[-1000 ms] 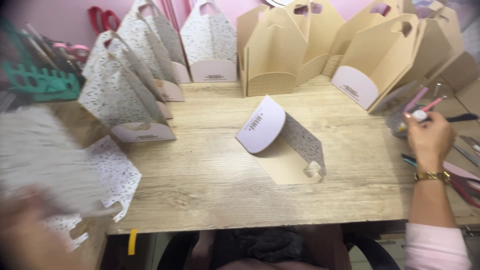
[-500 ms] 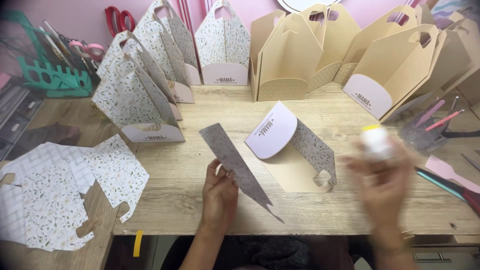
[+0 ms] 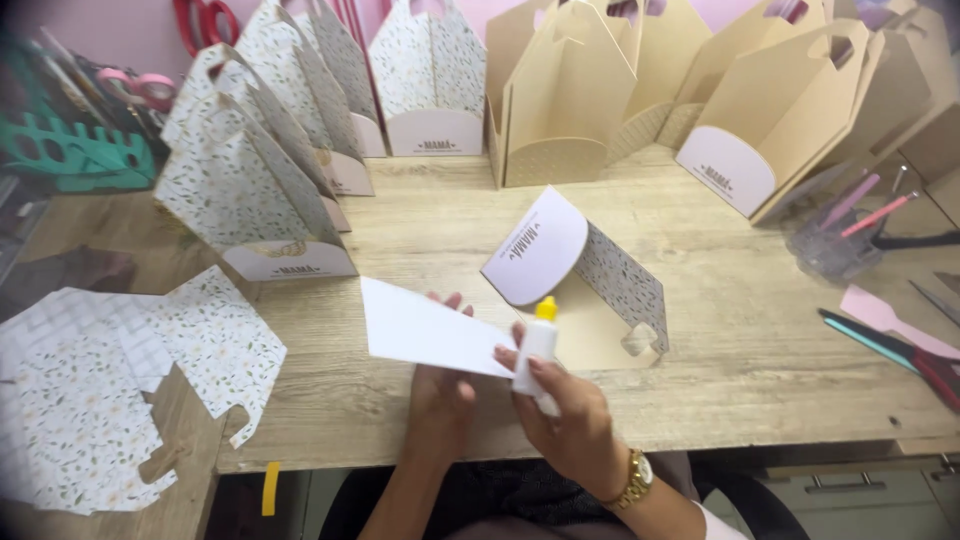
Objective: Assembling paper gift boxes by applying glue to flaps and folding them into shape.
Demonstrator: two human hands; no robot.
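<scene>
Over the pale wooden surface (image 3: 700,300), close to its near edge, the left hand (image 3: 440,395) grips a white wedge-shaped piece of card (image 3: 430,330) from beneath, thumb and fingers folded around its lower edge, the fingertips just showing above the top edge. The card is tilted, its pointed end toward the right hand (image 3: 565,420). That hand is wrapped around a small white glue bottle with a yellow tip (image 3: 538,345), held upright, the tip up, just beside the card's point. A gold wristwatch (image 3: 637,480) sits on the right wrist.

Just behind the hands lies a half-folded box with a white rounded flap and a speckled floral side panel (image 3: 585,270), resting open on the surface. To the left lie flat floral-printed card cut-outs (image 3: 120,390), partly hanging over the edge. Behind them stand finished speckled floral gift boxes with handles (image 3: 250,190), and further along the back a row of plain kraft-brown boxes with handles (image 3: 590,90). At the far right a clear plastic cup of pink pens (image 3: 835,240) stands well apart from the hands, with red-handled scissors (image 3: 925,360) lying near the right edge
</scene>
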